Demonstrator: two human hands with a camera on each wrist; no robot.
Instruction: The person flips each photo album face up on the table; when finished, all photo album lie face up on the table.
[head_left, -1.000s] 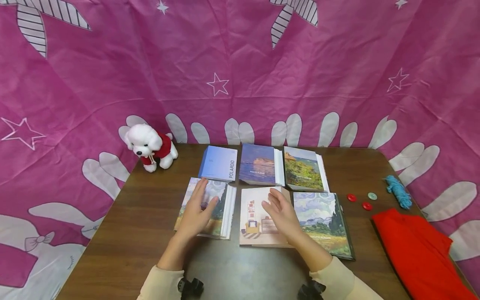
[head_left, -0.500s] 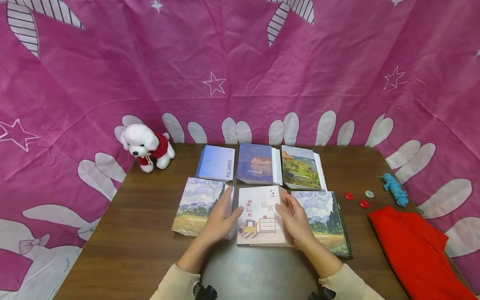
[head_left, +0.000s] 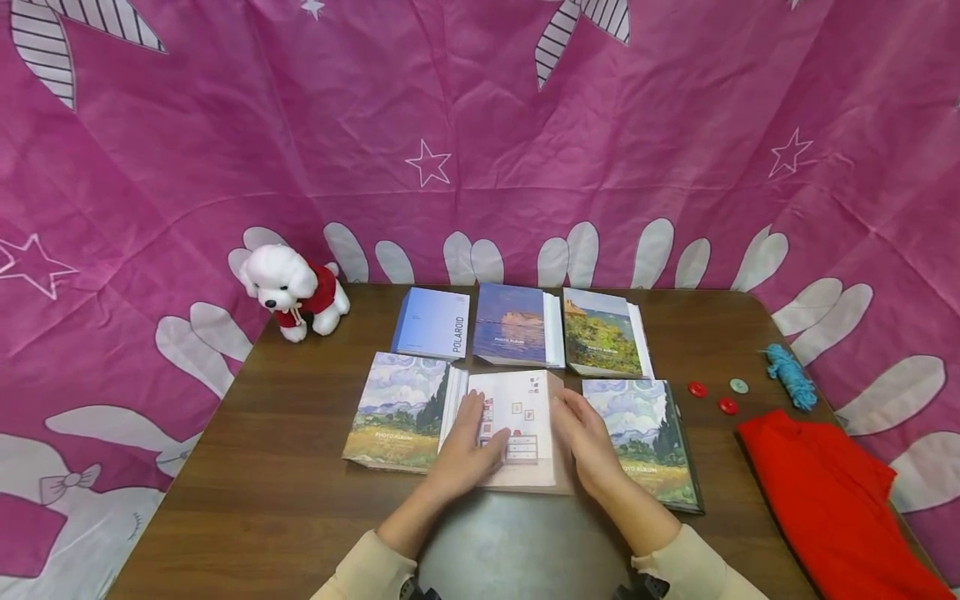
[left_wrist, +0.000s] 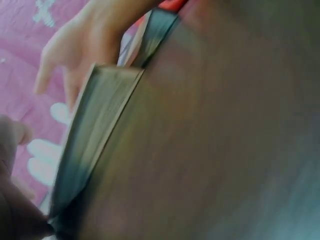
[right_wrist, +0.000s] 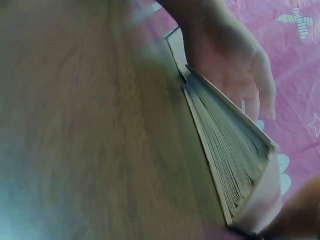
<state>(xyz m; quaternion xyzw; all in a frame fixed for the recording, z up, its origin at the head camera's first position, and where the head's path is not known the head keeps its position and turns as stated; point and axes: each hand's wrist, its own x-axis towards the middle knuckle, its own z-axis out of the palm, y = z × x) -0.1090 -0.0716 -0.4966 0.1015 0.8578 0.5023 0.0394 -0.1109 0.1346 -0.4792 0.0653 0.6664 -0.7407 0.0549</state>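
A cream photo album [head_left: 528,475] with drawings of furniture lies in front of me between both hands. My left hand [head_left: 461,454] rests on its left part, thumb lying on the cover. The fingers of my right hand [head_left: 592,442] touch its right side, along the spine. In the right wrist view, the album's page edges [right_wrist: 225,145] show slightly fanned, with the left hand [right_wrist: 225,55] at the far end. In the left wrist view, the right hand [left_wrist: 80,45] reaches down behind the album block [left_wrist: 97,130]. Some fingertips are hidden.
Landscape albums lie left [head_left: 397,417] and right [head_left: 637,442]. Behind stand a blue Polaroid album [head_left: 431,323], a sea-cliff album [head_left: 510,321] and a hillside album [head_left: 603,333]. A toy dog [head_left: 292,292], buttons [head_left: 727,406], blue yarn [head_left: 791,377] and red cloth [head_left: 825,492] lie around.
My left hand has moved right from the left landscape album onto the cream album. My right hand has come to its right side. The cream album has shifted slightly left, showing more spine.
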